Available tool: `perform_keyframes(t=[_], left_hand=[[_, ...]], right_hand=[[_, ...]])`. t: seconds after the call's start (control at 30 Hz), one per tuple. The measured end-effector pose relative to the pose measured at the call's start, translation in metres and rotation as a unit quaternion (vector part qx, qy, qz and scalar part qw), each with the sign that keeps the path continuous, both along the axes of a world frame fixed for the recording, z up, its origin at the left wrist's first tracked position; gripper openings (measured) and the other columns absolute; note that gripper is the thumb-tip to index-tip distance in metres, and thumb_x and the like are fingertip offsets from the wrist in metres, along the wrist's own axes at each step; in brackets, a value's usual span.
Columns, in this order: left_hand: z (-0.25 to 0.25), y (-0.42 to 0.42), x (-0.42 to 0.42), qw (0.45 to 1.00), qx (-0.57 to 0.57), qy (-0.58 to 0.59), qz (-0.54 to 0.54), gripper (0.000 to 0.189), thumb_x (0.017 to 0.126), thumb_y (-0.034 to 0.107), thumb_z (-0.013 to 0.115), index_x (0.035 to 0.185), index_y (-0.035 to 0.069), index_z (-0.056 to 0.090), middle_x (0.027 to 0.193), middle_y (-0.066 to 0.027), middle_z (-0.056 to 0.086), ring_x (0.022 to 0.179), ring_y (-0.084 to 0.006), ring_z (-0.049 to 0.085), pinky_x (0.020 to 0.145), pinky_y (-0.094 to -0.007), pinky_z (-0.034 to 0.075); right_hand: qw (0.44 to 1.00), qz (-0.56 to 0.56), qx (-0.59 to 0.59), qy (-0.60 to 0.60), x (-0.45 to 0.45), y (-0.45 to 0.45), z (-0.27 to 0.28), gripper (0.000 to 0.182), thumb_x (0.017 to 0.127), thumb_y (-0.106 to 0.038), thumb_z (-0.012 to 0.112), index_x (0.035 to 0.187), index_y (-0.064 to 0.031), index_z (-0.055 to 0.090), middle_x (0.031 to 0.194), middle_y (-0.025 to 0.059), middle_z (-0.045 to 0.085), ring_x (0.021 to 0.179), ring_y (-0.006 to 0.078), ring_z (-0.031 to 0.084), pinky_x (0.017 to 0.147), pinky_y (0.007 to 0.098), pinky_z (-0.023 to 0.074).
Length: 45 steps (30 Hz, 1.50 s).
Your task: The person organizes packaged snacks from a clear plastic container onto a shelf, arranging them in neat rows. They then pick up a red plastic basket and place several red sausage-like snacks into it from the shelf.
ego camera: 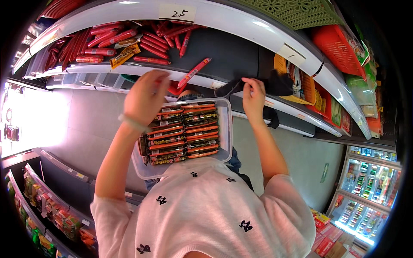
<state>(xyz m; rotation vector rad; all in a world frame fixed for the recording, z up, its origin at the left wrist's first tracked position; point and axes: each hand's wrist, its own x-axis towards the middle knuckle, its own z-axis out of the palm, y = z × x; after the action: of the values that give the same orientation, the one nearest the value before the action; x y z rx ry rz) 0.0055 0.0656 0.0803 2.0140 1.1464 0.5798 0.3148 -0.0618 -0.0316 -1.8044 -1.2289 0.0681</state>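
My left hand (pixel 146 96), slightly blurred, hovers above the left side of a clear plastic box (pixel 227 129). Its fingers bend towards the shelf edge, and I cannot tell whether anything is in them. Rows of dark-wrapped sausages (pixel 184 135) fill most of the box, which sits against my body. At the shelf front, my right hand (pixel 254 96) pinches a black cloth (pixel 230 87) that spreads to both sides of the fingers. One red-wrapped sausage (pixel 194 73) lies across the shelf lip between the hands. More red sausages (pixel 155 43) are piled behind it.
A yellow-orange packet (pixel 125 55) lies among the sausages. To the right stand a yellow basket (pixel 300 96) and a red basket (pixel 338 48) of packaged goods. The upper shelf's white edge (pixel 222 19) overhangs. Stocked shelves (pixel 58 209) are behind left, lit drink coolers (pixel 364 183) at right.
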Motion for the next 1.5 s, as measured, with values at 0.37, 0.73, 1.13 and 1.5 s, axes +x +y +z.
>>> perform_keyframes(t=[0.37, 0.73, 1.13, 1.5], left_hand=[[-0.080, 0.084, 0.113, 0.928, 0.082, 0.344, -0.117, 0.038, 0.099, 0.038, 0.053, 0.117, 0.005, 0.056, 0.104, -0.0204, 0.072, 0.098, -0.0419, 0.070, 0.084, -0.0515, 0.056], [-0.030, 0.112, 0.052, 0.964, 0.147, 0.193, 0.109, 0.062, 0.099, 0.050, 0.053, 0.139, 0.004, 0.042, 0.131, -0.0257, 0.054, 0.122, -0.0429, 0.058, 0.095, -0.0496, 0.052], [-0.038, -0.078, -0.105, 0.981, 0.126, 0.039, 0.145, 0.063, 0.100, 0.024, 0.059, 0.151, -0.003, 0.033, 0.155, -0.0254, 0.032, 0.141, -0.0403, 0.038, 0.113, -0.0466, 0.034], [-0.073, -0.117, -0.117, 0.925, -0.226, -0.224, 0.209, 0.049, 0.109, 0.029, 0.045, 0.144, -0.005, 0.041, 0.137, -0.0136, 0.053, 0.126, -0.0185, 0.049, 0.108, -0.0326, 0.038]], right_hand=[[0.889, -0.116, -0.347, -0.276, 0.054, 0.017, -0.033, 0.074, 0.099, -0.049, 0.049, 0.141, 0.0111, 0.042, 0.135, 0.0329, 0.053, 0.130, 0.0476, 0.049, 0.113, 0.0562, 0.0317], [0.964, -0.117, -0.153, -0.186, 0.076, 0.068, -0.012, 0.064, 0.100, -0.032, 0.051, 0.150, 0.0033, 0.035, 0.156, 0.0354, 0.026, 0.147, 0.0490, 0.022, 0.120, 0.0508, 0.0223], [0.925, -0.027, -0.349, -0.145, 0.019, 0.183, 0.002, 0.069, 0.102, -0.045, 0.036, 0.153, 0.0015, 0.031, 0.158, 0.0279, 0.031, 0.149, 0.0433, 0.024, 0.122, 0.0532, 0.0136], [0.959, 0.035, -0.276, -0.053, -0.113, 0.299, -0.012, 0.073, 0.097, -0.035, 0.038, 0.158, 0.0010, 0.021, 0.165, 0.0247, 0.015, 0.153, 0.0431, 0.011, 0.124, 0.0515, 0.0037]])
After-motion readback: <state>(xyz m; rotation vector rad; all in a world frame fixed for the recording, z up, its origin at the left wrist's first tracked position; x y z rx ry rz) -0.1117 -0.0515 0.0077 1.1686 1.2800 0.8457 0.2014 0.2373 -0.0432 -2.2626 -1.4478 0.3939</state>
